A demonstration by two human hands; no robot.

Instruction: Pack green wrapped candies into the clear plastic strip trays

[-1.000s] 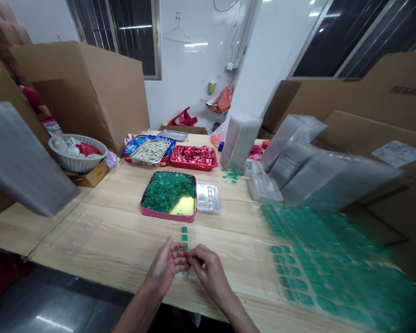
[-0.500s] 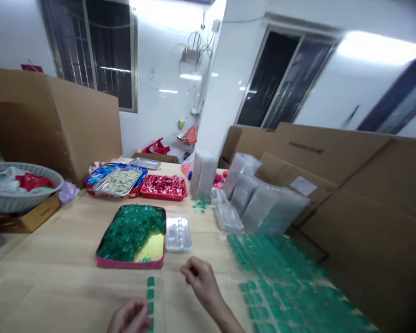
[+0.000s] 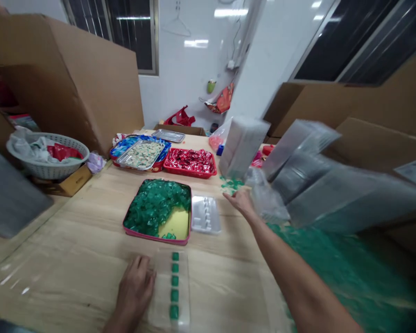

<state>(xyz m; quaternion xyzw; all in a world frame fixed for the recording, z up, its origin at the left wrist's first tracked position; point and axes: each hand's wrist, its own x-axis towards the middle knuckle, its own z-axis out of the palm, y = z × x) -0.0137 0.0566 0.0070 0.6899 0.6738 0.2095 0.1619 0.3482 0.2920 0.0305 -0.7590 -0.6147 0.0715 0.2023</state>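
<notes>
A clear plastic tray point(image 3: 182, 291) lies on the wooden table with several green pieces point(image 3: 174, 280) in one column. Beside its left edge rests my left hand point(image 3: 136, 282), fingers curled; whether anything is inside them is hidden. My right hand point(image 3: 241, 201) reaches out to some loose green bits point(image 3: 233, 184), its index finger extended and the other fingers bent. A pink-rimmed box point(image 3: 156, 238) holds a heap of green wrapped pieces point(image 3: 156, 203), with yellow bottom showing at its right. A silvery divided tray point(image 3: 213, 214) sits right of that box.
Farther back are a red tray point(image 3: 190, 175) of red packets and a metal tray point(image 3: 140, 155) of pale pieces. Stacked clear trays point(image 3: 294, 171) and filled green trays point(image 3: 333, 259) occupy the right. A grey basket point(image 3: 52, 166) and cardboard point(image 3: 100, 83) stand left.
My right hand has moved forward, toward the loose green bits near the stacked trays. My left hand now rests beside the clear tray. The camera view has shifted downward and closer.
</notes>
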